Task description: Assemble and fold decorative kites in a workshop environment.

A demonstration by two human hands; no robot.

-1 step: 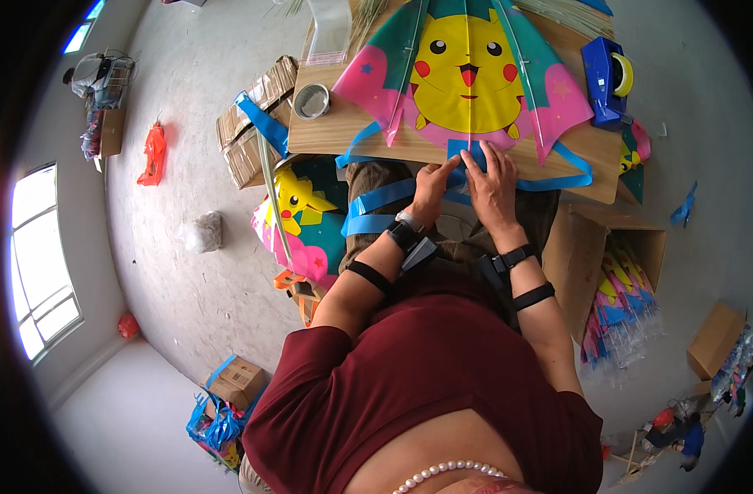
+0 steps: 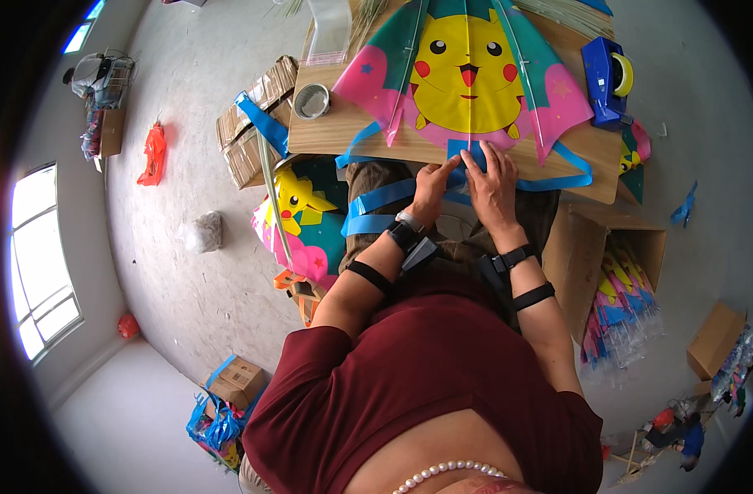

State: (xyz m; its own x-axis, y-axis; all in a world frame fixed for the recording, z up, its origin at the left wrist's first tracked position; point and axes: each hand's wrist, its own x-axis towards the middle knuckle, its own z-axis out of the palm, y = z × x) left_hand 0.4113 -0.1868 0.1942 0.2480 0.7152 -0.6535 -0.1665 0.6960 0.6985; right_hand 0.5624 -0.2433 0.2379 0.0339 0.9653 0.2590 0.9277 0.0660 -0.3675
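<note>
A kite [image 2: 467, 90] with a yellow cartoon figure on pink and green film lies flat on the wooden table, its lower edge toward me. From its bottom middle a blue tail strip [image 2: 456, 148] reaches the near table edge. My left hand [image 2: 428, 193] has thumb and fingers pinched at this strip. Beside it, my right hand [image 2: 493, 189] rests with fingers stretched over the strip, thumb close to the left fingertips. More blue ribbon [image 2: 381, 198] loops across my lap, and another blue ribbon [image 2: 570, 173] curls at the right of the kite.
On the table [image 2: 368, 144] stand a round tin [image 2: 311, 101] at left and a blue tape dispenser [image 2: 605, 82] at right. Another kite [image 2: 298, 214] hangs left of my legs. A carton [image 2: 586, 255] with packed kites [image 2: 619, 305] sits at right. Cardboard [image 2: 253, 123] leans by the table's left side.
</note>
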